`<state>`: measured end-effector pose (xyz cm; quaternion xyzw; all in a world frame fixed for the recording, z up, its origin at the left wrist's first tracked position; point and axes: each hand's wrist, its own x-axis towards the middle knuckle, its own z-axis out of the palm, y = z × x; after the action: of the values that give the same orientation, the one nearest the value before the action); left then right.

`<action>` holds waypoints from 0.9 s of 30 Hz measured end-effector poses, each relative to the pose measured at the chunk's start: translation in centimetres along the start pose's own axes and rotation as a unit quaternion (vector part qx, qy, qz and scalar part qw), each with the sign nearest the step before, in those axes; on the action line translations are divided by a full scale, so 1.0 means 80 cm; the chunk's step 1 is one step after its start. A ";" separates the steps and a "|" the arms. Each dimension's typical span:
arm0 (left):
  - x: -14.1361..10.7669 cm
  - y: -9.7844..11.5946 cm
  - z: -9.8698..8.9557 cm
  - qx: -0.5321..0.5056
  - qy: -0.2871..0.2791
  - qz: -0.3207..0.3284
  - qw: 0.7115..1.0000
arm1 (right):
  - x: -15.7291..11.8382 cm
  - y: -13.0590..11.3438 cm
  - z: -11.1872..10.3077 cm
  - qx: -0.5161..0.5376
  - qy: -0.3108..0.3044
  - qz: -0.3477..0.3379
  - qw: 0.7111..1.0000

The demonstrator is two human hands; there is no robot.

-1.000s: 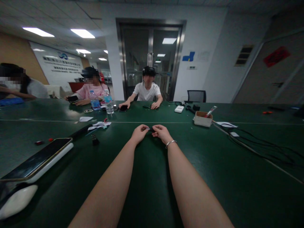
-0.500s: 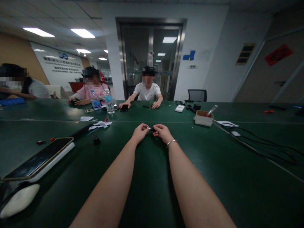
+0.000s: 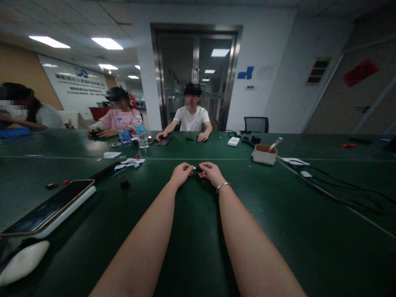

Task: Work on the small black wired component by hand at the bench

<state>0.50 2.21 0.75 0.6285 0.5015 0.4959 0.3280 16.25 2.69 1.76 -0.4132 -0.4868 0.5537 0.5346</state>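
Note:
Both hands meet over the middle of the green table (image 3: 198,231). Between them is a small dark object (image 3: 197,168) with a light, shiny end on its left. My right hand (image 3: 210,173), with a silver bracelet at its wrist, pinches the dark part. The fingers of my left hand (image 3: 182,174) are pressed together at the shiny end. What exactly my left fingertips grip is too small to make out.
At left lie a phone (image 3: 51,206) on a white block, a white rounded object (image 3: 24,262), a small black piece (image 3: 124,181) and paper scraps (image 3: 129,164). Bottles (image 3: 141,134) stand farther back. A small box (image 3: 265,154) and black cables (image 3: 337,185) are right. People sit opposite.
My hands stay nearly in place, with the small object still between them. Across the table, a person's hand has shifted slightly off a dark phone. The view has moved very slightly.

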 end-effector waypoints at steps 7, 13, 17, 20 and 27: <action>0.001 -0.003 -0.003 0.067 -0.017 0.007 0.998 | 0.001 0.001 -0.001 -0.012 -0.002 -0.002 1.000; 0.003 -0.003 -0.005 0.096 -0.023 0.006 0.995 | 0.001 0.002 -0.001 -0.017 -0.006 -0.004 1.000; -0.001 0.003 -0.006 0.114 -0.019 -0.003 0.993 | -0.001 0.000 0.000 -0.018 -0.013 -0.005 1.000; -0.004 0.008 -0.007 0.124 -0.013 -0.002 0.992 | -0.002 -0.001 0.000 -0.020 -0.023 -0.006 1.000; -0.005 0.009 -0.006 0.127 -0.013 -0.002 0.992 | -0.001 0.000 0.000 -0.027 -0.024 -0.006 0.999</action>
<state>0.25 1.60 1.42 0.6699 0.5575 0.4197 0.2534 16.29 2.58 1.75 -0.4112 -0.5162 0.5470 0.5151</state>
